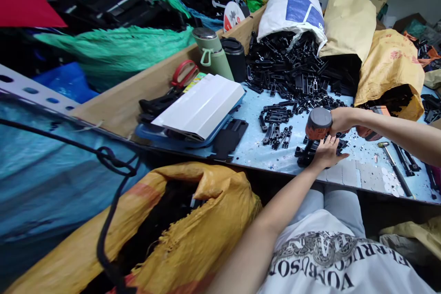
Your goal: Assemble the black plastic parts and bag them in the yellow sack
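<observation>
My right hand (341,120) is wrapped round the handle of a cordless drill (319,124), whose grey and orange body points down over the table. Below it, my left hand (327,152) presses on a black plastic part (305,155), thumb stretched to the right. The drill's tip and much of that part are hidden behind the drill and my fingers. Left of my hands lie small groups of black hinged pieces (277,133). A large heap of similar black pieces (289,62) spreads further back.
White (291,4), beige (349,23) and yellow sacks (389,69) stand at the back. A hammer (396,170) lies at right. A white panel (203,105), red-handled scissors (184,73), a green flask (213,53) and a black cup (234,57) are at left. An open yellow sack (213,225) stands below.
</observation>
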The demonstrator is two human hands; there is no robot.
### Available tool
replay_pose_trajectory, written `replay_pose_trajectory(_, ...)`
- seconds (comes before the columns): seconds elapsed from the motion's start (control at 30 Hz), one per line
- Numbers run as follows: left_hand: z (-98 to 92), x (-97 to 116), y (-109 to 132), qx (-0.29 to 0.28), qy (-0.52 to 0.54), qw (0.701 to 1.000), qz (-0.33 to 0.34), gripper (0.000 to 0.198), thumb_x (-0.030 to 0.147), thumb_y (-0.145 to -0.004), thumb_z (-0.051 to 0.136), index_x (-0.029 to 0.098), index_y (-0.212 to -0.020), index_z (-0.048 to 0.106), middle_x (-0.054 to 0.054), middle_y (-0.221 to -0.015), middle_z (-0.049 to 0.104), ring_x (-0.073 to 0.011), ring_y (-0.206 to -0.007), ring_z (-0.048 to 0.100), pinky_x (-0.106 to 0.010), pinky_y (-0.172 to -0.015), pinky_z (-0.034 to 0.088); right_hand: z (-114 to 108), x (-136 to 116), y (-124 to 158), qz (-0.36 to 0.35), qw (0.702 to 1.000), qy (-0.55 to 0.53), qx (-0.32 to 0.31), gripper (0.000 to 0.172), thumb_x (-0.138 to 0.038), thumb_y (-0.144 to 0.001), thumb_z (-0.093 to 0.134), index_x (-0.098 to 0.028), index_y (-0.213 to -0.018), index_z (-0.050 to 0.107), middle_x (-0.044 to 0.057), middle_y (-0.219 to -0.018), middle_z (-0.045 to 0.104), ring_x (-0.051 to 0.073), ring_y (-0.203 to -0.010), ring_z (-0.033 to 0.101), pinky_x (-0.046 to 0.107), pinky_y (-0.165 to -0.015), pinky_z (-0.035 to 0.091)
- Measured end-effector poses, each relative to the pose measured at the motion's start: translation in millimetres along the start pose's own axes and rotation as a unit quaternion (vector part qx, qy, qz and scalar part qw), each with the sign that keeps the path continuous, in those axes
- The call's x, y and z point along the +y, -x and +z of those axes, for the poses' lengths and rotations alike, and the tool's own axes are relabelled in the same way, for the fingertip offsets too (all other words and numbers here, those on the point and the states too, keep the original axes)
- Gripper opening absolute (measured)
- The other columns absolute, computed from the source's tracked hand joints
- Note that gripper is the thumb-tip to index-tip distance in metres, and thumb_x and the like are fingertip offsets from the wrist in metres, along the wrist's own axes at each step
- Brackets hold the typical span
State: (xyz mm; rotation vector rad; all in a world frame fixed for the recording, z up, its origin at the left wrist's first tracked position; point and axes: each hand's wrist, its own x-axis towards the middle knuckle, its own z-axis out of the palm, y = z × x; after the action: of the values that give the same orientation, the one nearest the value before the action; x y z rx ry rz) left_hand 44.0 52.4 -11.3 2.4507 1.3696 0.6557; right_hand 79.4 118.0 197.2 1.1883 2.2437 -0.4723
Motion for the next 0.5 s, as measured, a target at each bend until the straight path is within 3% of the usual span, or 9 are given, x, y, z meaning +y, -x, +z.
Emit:
replay_pose_trajectory(0.13,-1.5,0,-1,-0.013,0.005,1.000,0.007,0.086,0.075,-0.078,0.025,0.013,-0.136,0.037,-0.015,-0.144,0.035,-0.0289,-0.135,0.025,-0.045,-0.111,0.015,-2,-22,2,0.014,0.998,0.049,-0.021,0.027,-0.026,-0.062,0.064,-0.011,-0.084,0.068,0.004,-0.070,0.065,0.013,-0.059,0.055,0.021,-0.052,0.039)
replay_pose_trajectory(0.3,-6.2,0,-2,-0.064,0.054,0.996,-0.018,0.082,0.074,-0.080,0.021,0.017,-0.138,0.034,-0.012,-0.146,0.033,-0.0286,-0.134,0.028,-0.042,-0.107,0.024,-7,-43,27,0.045,0.989,0.141,0.017,0.032,-0.034,-0.064,0.059,-0.012,-0.084,0.070,0.009,-0.079,0.067,0.019,-0.068,0.061,0.022,-0.053,0.039)
replay_pose_trajectory(0.5,-12.4,5,0,-0.065,0.081,0.994,-0.033,0.077,0.073,-0.081,0.025,0.023,-0.139,0.031,-0.008,-0.145,0.034,-0.0297,-0.132,0.030,-0.042,-0.106,0.027,2,-65,23,0.028,0.995,0.092,-0.026,0.030,-0.031,-0.066,0.063,-0.014,-0.090,0.071,0.008,-0.078,0.068,0.021,-0.075,0.061,0.025,-0.062,0.042)
